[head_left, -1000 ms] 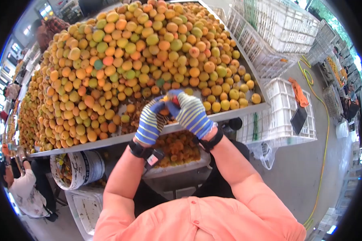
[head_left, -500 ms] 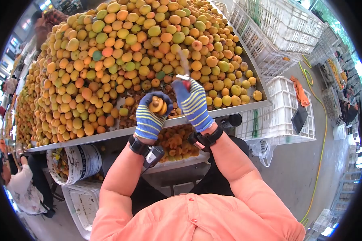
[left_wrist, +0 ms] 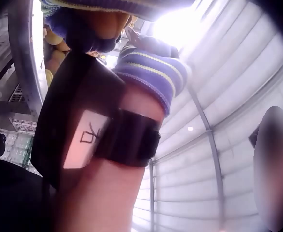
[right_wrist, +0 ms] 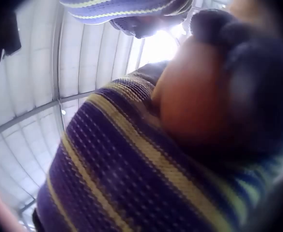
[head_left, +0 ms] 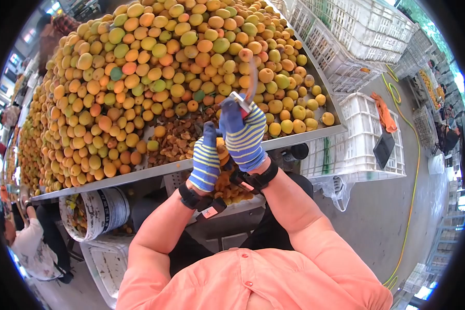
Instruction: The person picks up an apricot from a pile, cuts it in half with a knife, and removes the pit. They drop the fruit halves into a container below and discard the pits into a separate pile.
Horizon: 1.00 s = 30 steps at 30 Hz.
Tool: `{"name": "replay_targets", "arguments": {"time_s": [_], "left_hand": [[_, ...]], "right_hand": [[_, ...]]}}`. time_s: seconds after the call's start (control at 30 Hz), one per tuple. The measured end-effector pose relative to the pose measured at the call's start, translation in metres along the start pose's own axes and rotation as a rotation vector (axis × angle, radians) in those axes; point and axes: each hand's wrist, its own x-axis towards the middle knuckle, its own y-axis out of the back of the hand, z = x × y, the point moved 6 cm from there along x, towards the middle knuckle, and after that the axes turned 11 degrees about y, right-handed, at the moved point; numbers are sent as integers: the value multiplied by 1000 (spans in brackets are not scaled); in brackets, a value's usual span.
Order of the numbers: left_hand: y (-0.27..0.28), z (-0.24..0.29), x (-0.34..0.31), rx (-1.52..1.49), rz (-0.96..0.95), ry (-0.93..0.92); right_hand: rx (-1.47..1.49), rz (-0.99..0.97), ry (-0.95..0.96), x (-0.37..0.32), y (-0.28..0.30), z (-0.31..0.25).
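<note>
Curved-blade knife [head_left: 253, 82]: one
Striped gloves: two, one on the left hand [head_left: 206, 159], one on the right hand [head_left: 245, 139]
Black wrist straps [head_left: 264, 178]: two
Apricots [head_left: 189, 38]: too many to count
Cut apricot pieces [head_left: 173, 144]: also too many to count
Tabletop [head_left: 108, 182]: one
White bucket [head_left: 108, 209]: one
White crates [head_left: 341, 139] at right: at least three
Orange cloth [head_left: 384, 114]: one
Yellow hose [head_left: 416, 181]: one
Shirt buttons [head_left: 249, 283]: two

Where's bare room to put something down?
The floor between the white crate, yellow hose and right arm. The tray is crowded: fruit heaped beyond the left hand and right hand, brown bits beside the left, slim gaps at its right corner.
</note>
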Motion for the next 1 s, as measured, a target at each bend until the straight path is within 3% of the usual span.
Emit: {"name": "replay_targets", "arguments": {"time_s": [0.07, 0.2, 0.3, 0.33, 0.37, 0.43, 0.47, 0.5, 0.57, 0.7, 0.77, 0.83, 1.0], "left_hand": [[-5, 4, -5, 26, 55, -49], [-14, 10, -17, 72, 130, 12], [-5, 5, -4, 110, 176, -45], [-1, 5, -2, 135, 164, -40], [3, 6, 2, 182, 269, -145], [-1, 12, -2, 207, 195, -82], [-4, 15, -6, 195, 217, -9], [3, 19, 2, 329, 304, -195], [-3, 26, -7, 438, 327, -300], [4, 22, -1, 347, 247, -336], [5, 20, 2, 236, 182, -356], [4, 18, 2, 187, 175, -336], [10, 28, 4, 138, 181, -157]], "right_hand": [[7, 8, 46, -4, 0, 0], [185, 16, -138, 3, 11, 14], [190, 90, -157, -1, 3, 21], [72, 167, -144, -1, 5, 18], [134, 153, -171, 0, 9, 31], [314, 185, -383, -2, 11, 46], [425, 197, -388, 0, 9, 53], [539, 182, -417, 2, 7, 58], [615, 240, -534, 0, 7, 72], [656, 242, -589, 0, 4, 84], [828, 372, -781, -13, -3, 88], [821, 418, -798, -15, -5, 79], [985, 245, -714, -2, -4, 91]]}}
